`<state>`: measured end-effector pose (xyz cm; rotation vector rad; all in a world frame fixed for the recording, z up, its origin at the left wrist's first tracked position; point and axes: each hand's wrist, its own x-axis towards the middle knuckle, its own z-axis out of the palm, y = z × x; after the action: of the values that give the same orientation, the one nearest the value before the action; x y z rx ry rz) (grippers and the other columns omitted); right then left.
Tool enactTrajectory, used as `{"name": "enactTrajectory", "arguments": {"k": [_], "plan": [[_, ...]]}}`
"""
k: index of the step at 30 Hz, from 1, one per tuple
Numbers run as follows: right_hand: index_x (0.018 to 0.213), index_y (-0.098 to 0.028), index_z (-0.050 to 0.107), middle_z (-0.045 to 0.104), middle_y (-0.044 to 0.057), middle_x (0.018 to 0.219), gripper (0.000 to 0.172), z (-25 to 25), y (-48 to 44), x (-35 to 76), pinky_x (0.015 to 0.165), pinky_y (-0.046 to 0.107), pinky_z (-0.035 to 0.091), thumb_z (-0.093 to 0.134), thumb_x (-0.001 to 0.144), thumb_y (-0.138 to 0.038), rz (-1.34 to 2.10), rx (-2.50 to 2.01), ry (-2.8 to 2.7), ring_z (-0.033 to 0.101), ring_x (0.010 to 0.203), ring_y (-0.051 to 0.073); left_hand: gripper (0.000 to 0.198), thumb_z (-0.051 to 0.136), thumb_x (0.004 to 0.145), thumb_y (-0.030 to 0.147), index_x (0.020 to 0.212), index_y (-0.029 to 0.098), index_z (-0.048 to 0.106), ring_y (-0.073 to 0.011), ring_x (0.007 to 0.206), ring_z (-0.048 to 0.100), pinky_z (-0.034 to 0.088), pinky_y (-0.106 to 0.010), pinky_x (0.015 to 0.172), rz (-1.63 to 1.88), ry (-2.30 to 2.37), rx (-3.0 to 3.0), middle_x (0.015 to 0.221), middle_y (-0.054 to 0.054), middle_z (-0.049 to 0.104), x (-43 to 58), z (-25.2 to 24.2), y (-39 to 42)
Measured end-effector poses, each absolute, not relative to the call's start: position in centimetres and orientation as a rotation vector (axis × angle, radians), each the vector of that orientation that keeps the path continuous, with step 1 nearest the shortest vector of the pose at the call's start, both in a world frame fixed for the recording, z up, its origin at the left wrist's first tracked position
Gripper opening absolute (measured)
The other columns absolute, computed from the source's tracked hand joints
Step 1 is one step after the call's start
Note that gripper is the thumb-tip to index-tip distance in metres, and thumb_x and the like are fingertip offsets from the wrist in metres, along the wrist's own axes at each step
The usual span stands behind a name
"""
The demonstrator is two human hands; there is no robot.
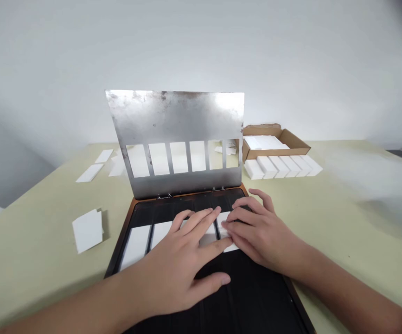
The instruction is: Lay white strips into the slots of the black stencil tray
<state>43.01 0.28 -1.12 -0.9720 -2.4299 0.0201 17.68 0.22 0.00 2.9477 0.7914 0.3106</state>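
Observation:
A black tray (pixel 245 292) with slots lies in front of me, and its hinged metal plate (pixel 173 116) with rectangular windows stands raised at the back. Several white cards lie in a row in the slots, among them a card (pixel 136 243) at the left. My left hand (pixel 190 255) is spread over the middle cards, fingers apart, holding nothing. My right hand (pixel 259 227) rests on the rightmost visible card (pixel 231 247), its fingertips bent against the surface and close to the left fingertips. Part of that card is hidden under the fingers.
A cardboard box (pixel 294 141) of white cards stands at the back right, with a row of white card stacks (pixel 280 167) before it. Loose white cards (pixel 90 172) lie at the back left; a small stack (pixel 87 231) sits left of the tray.

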Motion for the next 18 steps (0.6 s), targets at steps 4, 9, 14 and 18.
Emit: {"name": "enactTrajectory", "arguments": {"k": [4,9,14,18], "plan": [[0.089,-0.024,0.07,0.069,-0.003,0.083,0.014,-0.5,0.2,43.1,0.12,0.05,0.024,0.062,0.091,-0.013,0.338,-0.982,-2.325,0.06,0.098,0.018,0.055,0.055,0.104,0.051,0.154,0.028,0.048,-0.0431,0.152,0.036,0.029,-0.065,0.115,0.282,0.774,2.932,0.169,-0.021,0.03,17.7,0.1,0.3],[0.102,-0.024,0.074,0.077,0.001,0.103,0.024,-1.1,1.3,44.1,0.108,0.046,0.037,0.055,0.094,-0.011,0.387,-1.023,-2.125,0.059,0.109,0.021,0.046,0.053,0.106,0.05,0.147,0.029,0.055,-0.0371,0.149,0.041,0.023,-0.06,0.118,0.254,0.744,2.906,0.159,-0.013,0.049,17.6,0.4,0.4],[0.077,-0.025,0.074,0.074,-0.003,0.077,0.024,-1.0,1.3,44.1,0.117,0.049,0.028,0.058,0.085,-0.01,0.361,-0.93,-2.242,0.059,0.108,0.021,0.042,0.058,0.103,0.044,0.142,0.027,0.06,-0.0317,0.126,0.058,0.033,-0.051,0.11,0.395,0.706,2.918,0.129,-0.01,0.066,17.9,0.6,0.4],[0.089,-0.021,0.076,0.076,0.003,0.088,0.025,-0.6,0.7,43.6,0.11,0.048,0.037,0.052,0.093,-0.018,0.27,-0.94,-2.292,0.061,0.104,0.022,0.042,0.058,0.102,0.043,0.14,0.025,0.062,-0.033,0.124,0.056,0.039,-0.051,0.105,0.467,0.71,3.014,0.134,-0.014,0.061,18.3,0.8,0.0]]}}
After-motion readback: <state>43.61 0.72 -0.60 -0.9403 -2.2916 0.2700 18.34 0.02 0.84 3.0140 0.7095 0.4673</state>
